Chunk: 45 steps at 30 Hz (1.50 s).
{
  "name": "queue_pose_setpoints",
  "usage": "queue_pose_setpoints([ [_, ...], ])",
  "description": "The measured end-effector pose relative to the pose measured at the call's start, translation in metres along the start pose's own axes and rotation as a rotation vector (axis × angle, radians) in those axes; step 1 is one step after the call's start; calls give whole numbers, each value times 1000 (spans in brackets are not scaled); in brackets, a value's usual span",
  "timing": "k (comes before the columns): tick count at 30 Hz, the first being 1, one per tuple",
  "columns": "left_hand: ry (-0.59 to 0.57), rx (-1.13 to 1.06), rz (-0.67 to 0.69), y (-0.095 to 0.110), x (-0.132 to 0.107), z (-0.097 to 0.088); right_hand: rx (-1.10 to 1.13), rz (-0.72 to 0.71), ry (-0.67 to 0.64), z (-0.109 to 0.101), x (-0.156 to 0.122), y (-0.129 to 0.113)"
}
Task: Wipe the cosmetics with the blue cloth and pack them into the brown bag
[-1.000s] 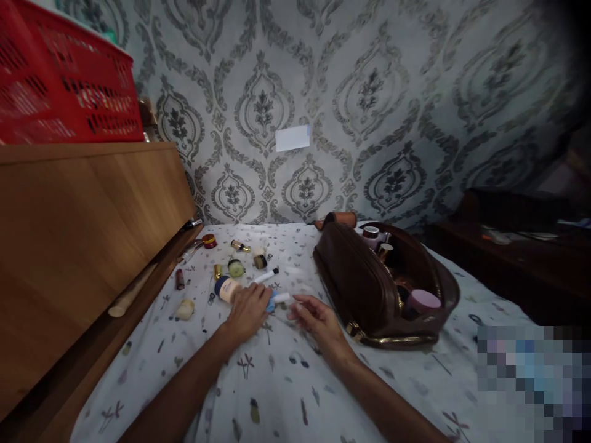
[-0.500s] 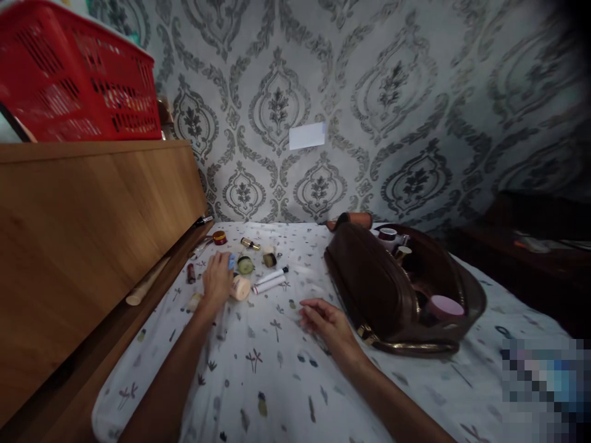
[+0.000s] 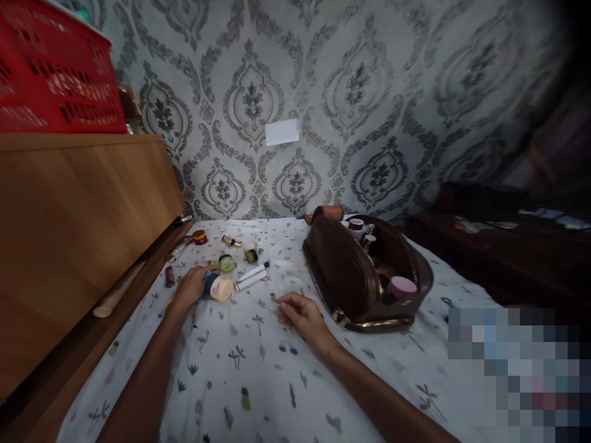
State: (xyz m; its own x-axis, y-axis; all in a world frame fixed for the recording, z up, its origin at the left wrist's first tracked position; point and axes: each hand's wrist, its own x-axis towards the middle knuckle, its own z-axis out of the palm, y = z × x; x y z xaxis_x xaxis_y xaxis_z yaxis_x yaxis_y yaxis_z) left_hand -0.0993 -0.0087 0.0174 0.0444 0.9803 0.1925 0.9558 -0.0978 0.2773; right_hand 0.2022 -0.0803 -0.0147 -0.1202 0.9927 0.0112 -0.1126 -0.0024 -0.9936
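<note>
My left hand is closed at the left end of a dark blue jar with a cream lid, which lies on its side. Its fingertips are partly hidden, and a blue edge shows beneath the hand. Just beyond are a green-topped jar, a small dark jar and two white tubes. My right hand hovers low over the patterned sheet, loosely curled with fingers apart and nothing visible in it. To its right stands an unzipped brown cosmetic bag, with a pink-lidded container and several bottles inside.
A wooden cabinet borders the left side, with a red basket on top. Near it lie an amber jar, a gold-and-black tube and a dark red tube. A patterned wall rises behind.
The view has swung right, so everything appears further left. My left hand has shifted to the cream-lidded jar, whose blue side now shows. My right hand keeps about the same place beside the bag.
</note>
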Motion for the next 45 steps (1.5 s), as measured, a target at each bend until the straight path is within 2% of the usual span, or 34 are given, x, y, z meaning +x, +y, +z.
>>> queue_pose_setpoints([
  [3, 12, -24, -4, 1, 1, 0, -2, -12, -10, -1, 0, 1],
  [7, 63, -60, -73, 3, 3, 4, 5, -13, -14, -1, 0, 2],
  [11, 183, -106, -160, 6, 6, 3, 10, -10, -19, 0, 0, 2],
  [14, 295, -158, -159, 15, 7, -7, -2, -10, -17, 0, 0, 2],
  [16, 305, -241, -76, 25, 3, -21, -11, -10, -18, 0, 0, 2],
  [18, 185, -417, 60, 38, -5, -39, -13, -10, -22, 0, 0, 3],
  [20, -98, -623, 171, 54, -17, -56, -9, -5, -23, 0, 0, 4],
  [22, -407, -666, 243, 69, -28, -67, -4, 6, -21, 0, 0, 5],
  [23, -506, -647, 271, 74, -32, -68, 0, 9, -19, 0, 0, 6],
  [24, -573, -610, 307, 77, -33, -67, 5, 8, -19, 1, 0, 6],
  [26, -579, -516, 382, 76, -32, -56, 18, 4, -23, 1, 0, 7],
  [29, -371, -368, 442, 59, -22, -32, 28, 10, -31, 1, -1, 8],
  [31, -179, -278, 369, 46, -13, -18, 27, 22, -35, 1, -1, 9],
  [32, -117, -243, 334, 41, -9, -12, 23, 25, -35, 1, -1, 10],
  [34, -64, -268, 328, 41, -5, -3, 0, 26, -34, 1, -2, 12],
  [36, -56, -382, 336, 53, -7, 6, -37, 25, -46, 1, -3, 12],
  [38, -64, -530, 308, 75, -16, 17, -59, 2, -92, 1, -6, 11],
  [41, -79, -719, 252, 110, -34, 38, -116, -152, -181, 1, -12, 4],
  [43, -34, -769, 217, 126, -44, 49, -176, -240, -215, -1, -16, -1],
  [45, 14, -770, 178, 134, -50, 55, -217, -239, -223, -2, -19, -5],
])
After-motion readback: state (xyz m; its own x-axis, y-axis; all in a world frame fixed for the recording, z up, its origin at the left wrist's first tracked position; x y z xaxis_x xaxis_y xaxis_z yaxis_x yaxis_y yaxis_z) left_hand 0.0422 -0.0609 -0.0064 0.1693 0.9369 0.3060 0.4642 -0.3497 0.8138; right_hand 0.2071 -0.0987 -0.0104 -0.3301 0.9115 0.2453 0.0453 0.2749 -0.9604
